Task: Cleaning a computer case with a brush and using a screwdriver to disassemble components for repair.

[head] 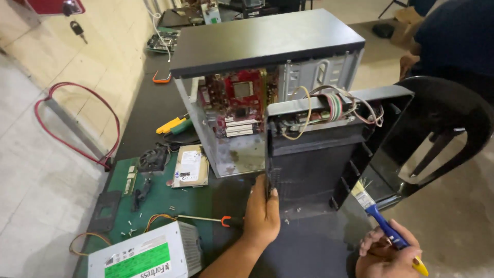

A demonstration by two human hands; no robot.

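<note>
Black front panel point(314, 159) edge pinched between left hand point(261, 213) fingers point(271, 194).

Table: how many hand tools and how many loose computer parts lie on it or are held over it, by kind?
Brush: 1
Screwdrivers: 2
Hard drive: 1
Power supply: 1
Fan: 1
Front panel: 1
Total: 7

A black plastic front panel point(314, 170) of a computer case stands upright at centre right of the frame, its ribbed inner side facing the camera, with loose coloured wires bunched along its top edge. Its left edge is gripped. A small paintbrush point(383, 221) with a blue handle, yellow end and pale bristles slants at lower right, bristles pointing up toward the panel's lower right corner.
</note>
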